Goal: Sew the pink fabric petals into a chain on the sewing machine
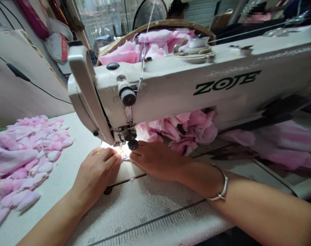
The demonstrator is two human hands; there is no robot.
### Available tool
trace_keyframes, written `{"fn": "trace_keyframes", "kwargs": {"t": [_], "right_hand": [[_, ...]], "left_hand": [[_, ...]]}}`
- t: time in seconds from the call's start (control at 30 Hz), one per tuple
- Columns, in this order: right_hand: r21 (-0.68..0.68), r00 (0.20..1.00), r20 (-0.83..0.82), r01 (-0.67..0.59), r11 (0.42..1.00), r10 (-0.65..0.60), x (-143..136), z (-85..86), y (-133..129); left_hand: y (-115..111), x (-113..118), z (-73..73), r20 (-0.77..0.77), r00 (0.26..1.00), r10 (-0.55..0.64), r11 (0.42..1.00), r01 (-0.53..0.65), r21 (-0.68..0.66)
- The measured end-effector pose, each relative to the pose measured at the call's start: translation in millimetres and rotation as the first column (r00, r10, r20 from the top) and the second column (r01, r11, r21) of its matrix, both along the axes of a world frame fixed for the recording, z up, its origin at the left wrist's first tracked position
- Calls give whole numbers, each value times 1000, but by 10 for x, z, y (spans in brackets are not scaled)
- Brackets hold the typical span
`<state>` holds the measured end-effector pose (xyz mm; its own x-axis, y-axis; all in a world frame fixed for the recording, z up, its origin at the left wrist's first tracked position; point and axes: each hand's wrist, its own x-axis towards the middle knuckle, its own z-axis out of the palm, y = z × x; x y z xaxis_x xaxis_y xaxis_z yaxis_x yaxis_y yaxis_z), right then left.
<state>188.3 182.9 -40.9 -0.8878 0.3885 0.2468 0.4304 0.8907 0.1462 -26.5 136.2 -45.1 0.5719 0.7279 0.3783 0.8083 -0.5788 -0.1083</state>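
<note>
Beneath the head of a white sewing machine (157, 99), both hands meet at the brightly lit presser foot (121, 149). My left hand (97, 169), with a ring on one finger, is closed at the left of the foot, its fingertips pinching a small pale pink piece of fabric (124, 158). That piece is mostly washed out by the lamp. On the other side, my right hand (155, 159) has its fingers bent and pressed together near a black knob (133, 145); what they hold is hidden. Behind the right hand, pink fabric pieces (186, 131) bunch under the machine arm.
Many small pink fabric pieces (24, 164) lie heaped on the table at left. More pink cloth (278, 143) lies at right. A basket (209, 32) of pink pieces stands behind the machine. A printed ruler (150, 227) runs along the front edge.
</note>
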Motion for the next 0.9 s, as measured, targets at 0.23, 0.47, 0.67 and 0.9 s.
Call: {"fn": "trace_keyframes", "kwargs": {"t": [0.23, 0.47, 0.67, 0.9], "right_hand": [[-81, 984, -60, 161, 984, -166, 24, 26, 19], [-24, 992, -7, 125, 992, -125, -48, -16, 21], [23, 993, 44, 106, 994, -107, -47, -13, 20], [64, 985, 59, 157, 986, -161, -79, 1, 10]], "left_hand": [[-70, -11, -7, 49, 999, 16, 992, -10, -129], [-102, -8, -27, 42, 999, 34, 977, -25, -212], [-125, 60, -12, -68, 996, 61, 968, -76, -240], [-151, 85, -41, -86, 995, 48, 986, -61, -155]]}}
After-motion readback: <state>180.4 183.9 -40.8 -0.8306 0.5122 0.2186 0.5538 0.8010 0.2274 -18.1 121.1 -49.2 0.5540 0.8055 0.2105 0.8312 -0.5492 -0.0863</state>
